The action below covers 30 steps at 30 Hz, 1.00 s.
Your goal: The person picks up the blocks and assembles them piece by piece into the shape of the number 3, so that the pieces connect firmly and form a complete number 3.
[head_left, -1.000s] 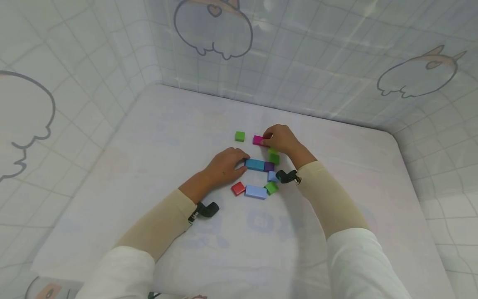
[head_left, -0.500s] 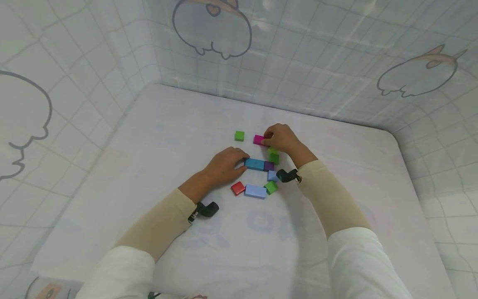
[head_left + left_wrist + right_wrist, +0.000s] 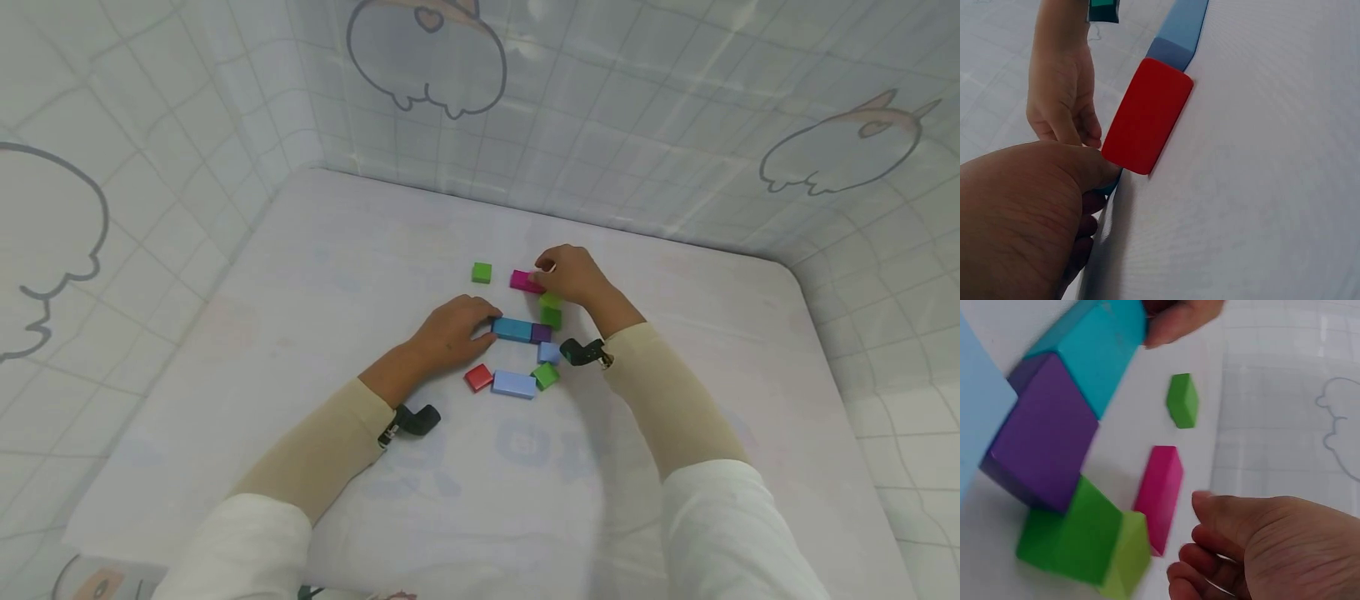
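My left hand (image 3: 453, 332) pinches the left end of a long turquoise block (image 3: 513, 330) between thumb and fingers. A purple block (image 3: 541, 333) sits against that block's right end. My right hand (image 3: 576, 275) hovers beside the right end of a magenta block (image 3: 524, 282); in the right wrist view a gap shows between the thumb and the magenta block (image 3: 1160, 497). Below this block come a lime block (image 3: 551, 301) and a green block (image 3: 551, 318), leading down to the purple one. The left wrist view shows a red block (image 3: 1147, 115) close to my left thumb.
A lone green block (image 3: 482, 272) lies left of the magenta one. Nearer me, a red block (image 3: 478, 378), a long light blue block (image 3: 513, 384), a tilted green block (image 3: 546, 376) and a small light blue block (image 3: 548, 353) form a curve on the white surface (image 3: 337, 275).
The magenta block has shifted slightly right, and my right hand has loosened from it and drawn a little to the right. My left hand has stayed at the turquoise block.
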Each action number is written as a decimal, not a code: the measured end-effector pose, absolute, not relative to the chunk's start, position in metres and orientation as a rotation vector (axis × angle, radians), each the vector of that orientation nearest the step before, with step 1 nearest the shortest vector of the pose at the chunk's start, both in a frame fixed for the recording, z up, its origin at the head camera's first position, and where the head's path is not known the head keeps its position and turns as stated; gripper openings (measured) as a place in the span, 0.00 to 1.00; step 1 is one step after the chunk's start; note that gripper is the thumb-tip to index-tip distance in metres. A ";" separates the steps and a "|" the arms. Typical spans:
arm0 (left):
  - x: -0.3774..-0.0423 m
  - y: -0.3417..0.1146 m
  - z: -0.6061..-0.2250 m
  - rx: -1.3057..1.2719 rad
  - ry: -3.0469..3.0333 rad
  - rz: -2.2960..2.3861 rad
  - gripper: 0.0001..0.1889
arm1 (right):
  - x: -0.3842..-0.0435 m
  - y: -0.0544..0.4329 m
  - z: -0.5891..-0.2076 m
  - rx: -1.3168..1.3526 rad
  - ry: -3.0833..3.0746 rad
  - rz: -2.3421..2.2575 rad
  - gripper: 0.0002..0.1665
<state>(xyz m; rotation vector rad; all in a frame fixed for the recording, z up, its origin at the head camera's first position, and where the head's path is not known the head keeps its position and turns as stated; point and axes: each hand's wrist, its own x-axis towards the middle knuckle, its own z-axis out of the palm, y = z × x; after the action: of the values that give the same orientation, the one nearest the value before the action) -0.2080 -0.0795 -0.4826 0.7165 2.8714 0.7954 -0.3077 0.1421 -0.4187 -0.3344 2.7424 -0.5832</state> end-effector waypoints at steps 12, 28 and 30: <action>-0.208 -0.081 -0.479 0.687 2.870 0.783 0.24 | -0.302 0.155 -0.404 -0.242 2.613 -0.433 0.26; -0.210 -0.082 -0.484 0.690 2.875 0.783 0.24 | -0.298 0.153 -0.410 -0.231 2.631 -0.399 0.23; -0.209 -0.083 -0.484 0.687 2.876 0.781 0.24 | -0.298 0.152 -0.411 -0.235 2.630 -0.403 0.23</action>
<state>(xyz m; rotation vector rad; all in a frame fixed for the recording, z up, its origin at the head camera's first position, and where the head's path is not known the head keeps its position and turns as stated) -0.2094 -0.0827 -0.4841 0.6866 2.8758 0.7805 -0.2982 0.1523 -0.4110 -0.2347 2.6300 -0.4025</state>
